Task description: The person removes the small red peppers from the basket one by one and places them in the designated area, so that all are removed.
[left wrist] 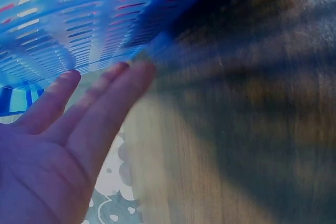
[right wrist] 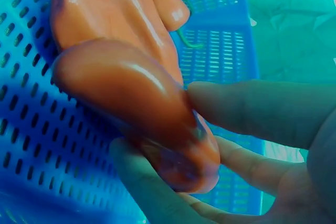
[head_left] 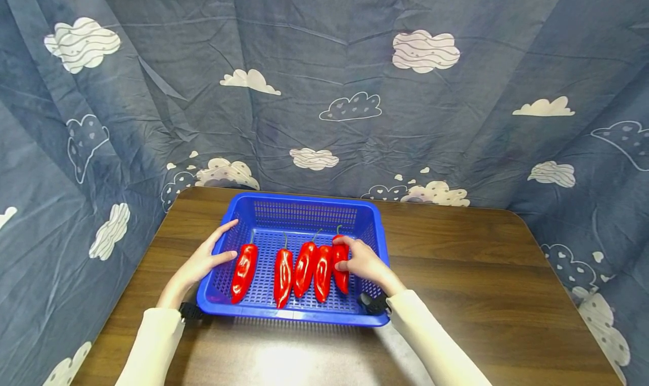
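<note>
Inside a blue plastic basket (head_left: 291, 315) lie several glossy red peppers with green stems, roughly side by side. My right hand (head_left: 362, 260) reaches over the basket's right side and pinches the rightmost red pepper (head_left: 341, 279) between thumb and fingers. The right wrist view shows that red pepper (right wrist: 126, 82) close up, fingers on both sides of it. At the basket's left side is my left hand (head_left: 200, 260), fingers straight and spread; the left wrist view has the left hand (left wrist: 58, 150) beside the slotted outer wall. Contact there is unclear. The leftmost red pepper (head_left: 245, 273) lies nearest this hand.
The basket stands on a brown wooden table (head_left: 456, 262). Behind and beside the table hangs a dark blue curtain (head_left: 329, 65) with white cloud prints. Between the outer peppers lie other red peppers, including a middle pepper (head_left: 283, 276).
</note>
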`<state>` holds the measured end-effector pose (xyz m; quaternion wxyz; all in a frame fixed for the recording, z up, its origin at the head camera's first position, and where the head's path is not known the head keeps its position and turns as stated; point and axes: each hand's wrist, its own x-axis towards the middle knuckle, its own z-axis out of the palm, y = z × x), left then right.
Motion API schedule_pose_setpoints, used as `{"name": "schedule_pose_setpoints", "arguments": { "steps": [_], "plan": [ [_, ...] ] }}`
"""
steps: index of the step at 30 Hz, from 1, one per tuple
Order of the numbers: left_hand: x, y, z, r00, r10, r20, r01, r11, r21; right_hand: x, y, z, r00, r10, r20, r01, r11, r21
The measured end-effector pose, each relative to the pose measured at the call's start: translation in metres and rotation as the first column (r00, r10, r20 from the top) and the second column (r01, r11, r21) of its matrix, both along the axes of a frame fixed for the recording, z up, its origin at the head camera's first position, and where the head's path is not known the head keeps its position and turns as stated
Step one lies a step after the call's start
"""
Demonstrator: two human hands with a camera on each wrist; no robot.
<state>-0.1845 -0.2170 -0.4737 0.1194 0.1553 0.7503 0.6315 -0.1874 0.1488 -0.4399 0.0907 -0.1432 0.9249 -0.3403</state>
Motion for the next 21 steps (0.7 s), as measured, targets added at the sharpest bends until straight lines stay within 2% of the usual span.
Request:
{"name": "schedule_pose_setpoints", "arguments": {
  "steps": [9, 16, 21],
  "plan": [
    [0.000, 0.001, 0.001, 1.000, -0.001, 0.018, 0.000, 1.000, 0.029, 0.004, 0.007, 0.008, 0.999, 0.042, -0.006, -0.043, 0.990, -0.132],
    [0.000, 0.001, 0.001, 1.000, 0.006, 0.025, -0.007, 1.000, 0.011, 0.008, 0.013, 0.016, 0.990, 0.078, 0.116, -0.041, 0.956, -0.292],
    [0.000, 0.000, 0.001, 1.000, 0.008, 0.028, -0.008, 1.000, 0.007, 0.010, 0.015, 0.019, 0.985, 0.081, 0.154, -0.022, 0.936, -0.351]
  ]
}}
